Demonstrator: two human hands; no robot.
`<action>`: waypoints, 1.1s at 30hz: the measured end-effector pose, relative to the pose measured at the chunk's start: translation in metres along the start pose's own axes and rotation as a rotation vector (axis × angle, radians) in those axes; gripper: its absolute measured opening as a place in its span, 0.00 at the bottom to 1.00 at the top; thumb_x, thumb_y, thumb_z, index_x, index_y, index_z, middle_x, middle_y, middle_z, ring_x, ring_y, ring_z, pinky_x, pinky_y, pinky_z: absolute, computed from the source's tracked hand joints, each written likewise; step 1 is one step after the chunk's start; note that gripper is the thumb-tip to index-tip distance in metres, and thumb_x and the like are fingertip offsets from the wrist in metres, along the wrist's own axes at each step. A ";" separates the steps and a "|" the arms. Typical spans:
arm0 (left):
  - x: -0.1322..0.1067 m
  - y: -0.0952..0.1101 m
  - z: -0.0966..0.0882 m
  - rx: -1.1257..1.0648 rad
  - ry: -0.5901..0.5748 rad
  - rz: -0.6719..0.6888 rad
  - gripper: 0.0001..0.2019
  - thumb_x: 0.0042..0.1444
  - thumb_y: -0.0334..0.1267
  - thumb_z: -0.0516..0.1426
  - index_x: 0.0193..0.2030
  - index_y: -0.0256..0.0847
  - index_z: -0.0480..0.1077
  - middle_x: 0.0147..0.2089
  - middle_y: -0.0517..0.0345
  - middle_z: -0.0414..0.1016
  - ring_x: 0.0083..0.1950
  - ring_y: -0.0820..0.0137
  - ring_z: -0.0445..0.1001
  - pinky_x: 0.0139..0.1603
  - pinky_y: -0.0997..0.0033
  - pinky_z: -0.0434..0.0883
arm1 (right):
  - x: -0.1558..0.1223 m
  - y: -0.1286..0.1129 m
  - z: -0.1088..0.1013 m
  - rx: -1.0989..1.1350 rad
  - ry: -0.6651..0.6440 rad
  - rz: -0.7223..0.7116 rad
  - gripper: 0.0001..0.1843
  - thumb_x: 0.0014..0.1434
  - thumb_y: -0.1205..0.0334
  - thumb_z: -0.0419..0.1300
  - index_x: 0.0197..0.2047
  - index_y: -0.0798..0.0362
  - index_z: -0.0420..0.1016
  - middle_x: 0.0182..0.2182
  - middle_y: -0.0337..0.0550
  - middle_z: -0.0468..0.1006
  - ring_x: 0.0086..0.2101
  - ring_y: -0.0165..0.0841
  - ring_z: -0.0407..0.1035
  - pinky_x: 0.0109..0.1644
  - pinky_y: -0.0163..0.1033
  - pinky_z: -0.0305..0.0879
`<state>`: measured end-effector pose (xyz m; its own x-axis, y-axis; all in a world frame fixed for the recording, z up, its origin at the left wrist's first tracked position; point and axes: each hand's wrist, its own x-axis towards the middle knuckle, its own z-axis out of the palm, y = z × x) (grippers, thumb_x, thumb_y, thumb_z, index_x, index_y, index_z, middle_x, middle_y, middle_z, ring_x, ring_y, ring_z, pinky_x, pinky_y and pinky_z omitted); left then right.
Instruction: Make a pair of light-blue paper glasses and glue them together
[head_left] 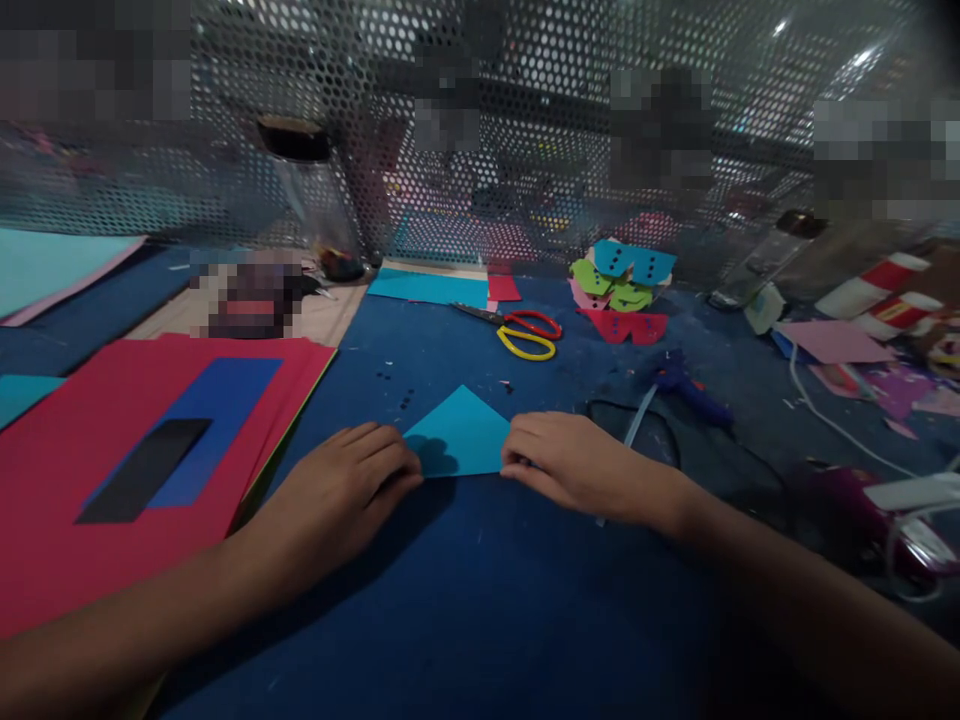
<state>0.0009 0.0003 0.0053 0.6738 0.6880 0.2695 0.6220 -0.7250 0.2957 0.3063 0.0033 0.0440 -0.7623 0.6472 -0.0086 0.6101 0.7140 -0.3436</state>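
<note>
A light-blue piece of paper (pixel 463 435), shaped as a triangle with its point away from me, lies on the dark blue table (pixel 465 610). At its left corner, my left hand (pixel 352 480) pinches the paper with fingers curled together. My right hand (pixel 570 460) grips the opposite corner between thumb and fingers. Between the hands the near edge runs almost straight. Beyond the paper rest scissors (pixel 517 328) with one red and one yellow handle loop. Several tiny black dots (pixel 406 398) are scattered left of the triangle's tip.
Red sheets (pixel 82 450) carry blue (pixel 232 400) and black strips (pixel 146 470) at left. Colourful paper cutouts with dots (pixel 626 285) lie at the back. A blue glue gun (pixel 690 390) with its cord sits at right, near paper scraps (pixel 840 342). A perforated metal panel (pixel 525 130) stands behind.
</note>
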 end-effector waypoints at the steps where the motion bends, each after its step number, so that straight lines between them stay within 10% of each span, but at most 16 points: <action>1: 0.000 0.000 0.000 -0.012 -0.003 -0.013 0.11 0.73 0.38 0.54 0.39 0.42 0.76 0.38 0.55 0.79 0.39 0.61 0.75 0.44 0.60 0.69 | 0.000 0.000 -0.001 0.015 -0.009 0.004 0.10 0.76 0.59 0.57 0.43 0.53 0.74 0.42 0.44 0.77 0.40 0.34 0.69 0.43 0.40 0.61; 21: 0.007 -0.012 -0.010 -0.160 -0.130 -0.381 0.15 0.65 0.55 0.61 0.37 0.47 0.77 0.35 0.58 0.79 0.37 0.62 0.75 0.35 0.67 0.65 | 0.005 0.001 -0.002 0.085 0.009 0.255 0.12 0.72 0.54 0.63 0.37 0.51 0.73 0.37 0.39 0.78 0.36 0.32 0.70 0.37 0.37 0.54; 33: 0.006 -0.016 -0.019 -0.145 -0.162 -0.370 0.14 0.65 0.55 0.60 0.38 0.48 0.79 0.38 0.56 0.81 0.39 0.61 0.77 0.37 0.66 0.68 | 0.004 0.002 -0.010 0.141 -0.030 0.334 0.12 0.69 0.55 0.65 0.36 0.51 0.74 0.35 0.37 0.79 0.34 0.31 0.70 0.36 0.37 0.52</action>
<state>-0.0125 0.0172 0.0194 0.4770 0.8786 -0.0227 0.7789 -0.4106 0.4741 0.3068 0.0102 0.0529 -0.5332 0.8289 -0.1691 0.7925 0.4194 -0.4429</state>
